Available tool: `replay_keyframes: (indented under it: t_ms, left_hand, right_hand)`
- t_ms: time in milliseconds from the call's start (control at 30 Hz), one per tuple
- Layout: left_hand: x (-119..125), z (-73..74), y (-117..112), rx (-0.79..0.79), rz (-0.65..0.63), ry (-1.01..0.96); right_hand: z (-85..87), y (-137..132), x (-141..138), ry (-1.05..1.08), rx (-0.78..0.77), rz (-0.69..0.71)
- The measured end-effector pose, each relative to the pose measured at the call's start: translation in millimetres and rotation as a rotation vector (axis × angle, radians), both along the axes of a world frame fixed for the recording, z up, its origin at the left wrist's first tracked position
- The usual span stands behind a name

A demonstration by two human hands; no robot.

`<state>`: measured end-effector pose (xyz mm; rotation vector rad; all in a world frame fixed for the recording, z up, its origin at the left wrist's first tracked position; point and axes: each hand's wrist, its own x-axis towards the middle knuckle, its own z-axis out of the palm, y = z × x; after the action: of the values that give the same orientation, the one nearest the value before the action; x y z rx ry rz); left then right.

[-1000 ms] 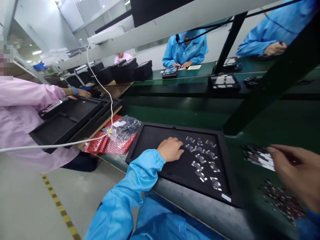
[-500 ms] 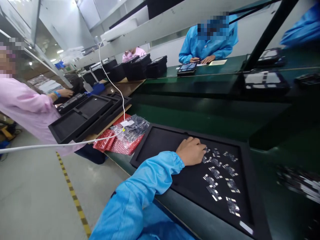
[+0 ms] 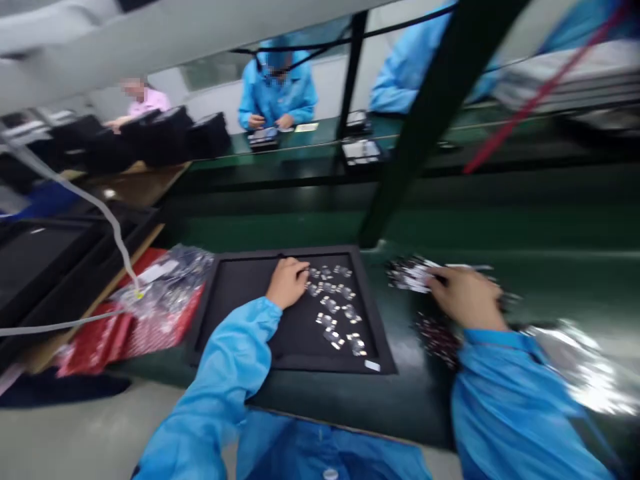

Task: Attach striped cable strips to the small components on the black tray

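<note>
My left hand [image 3: 289, 283] rests over a shallow black foam tray [image 3: 235, 303], its fingers curled and their tips beside the nearest of several small dark circuit pieces with pale ends [image 3: 330, 305]. What those fingertips hold, if anything, is hidden. These pieces lie in loose rows on the tray's right half. To the right of the tray, my right hand [image 3: 467, 295] reaches into a pile of small black and white strips [image 3: 413, 273]. Its thumb and fingers point at the pile, but blur hides their grip. A dark reddish heap of small parts [image 3: 437, 337] lies just below that hand.
Red bubble wrap [image 3: 97, 340] and a clear bag of parts [image 3: 173, 273] lie left of the tray. Shiny silvery packaging [image 3: 585, 367] is by my right sleeve. A dark green post [image 3: 400, 180] rises behind the tray. Across the bench, a person in blue [image 3: 277, 87] handles a device.
The view has swung right and levelled, bringing my right hand and the strip pile into sight. My left hand stays by the same circuit pieces.
</note>
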<state>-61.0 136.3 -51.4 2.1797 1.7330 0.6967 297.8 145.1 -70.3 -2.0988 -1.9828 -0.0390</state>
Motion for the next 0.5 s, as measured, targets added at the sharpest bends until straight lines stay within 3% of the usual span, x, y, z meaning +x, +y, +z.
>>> replay_keyframes:
  t_ms: [100,333,500]
  left_hand:
    - [-3.7,-3.1,11.3,0.025,-0.024,-0.031]
    - [-5.4,-2.4,13.4,0.032,-0.032,-0.016]
    - [-7.9,-3.5,16.2,0.038,-0.033,-0.022]
  right_hand:
    - [-2.7,7.0,-0.9,0.002,0.009,-0.048]
    - [-9.6,15.0,-11.5,0.167,0.095,0.048]
    - [-13.6,16.3,-8.0,0.169,0.091,-0.021]
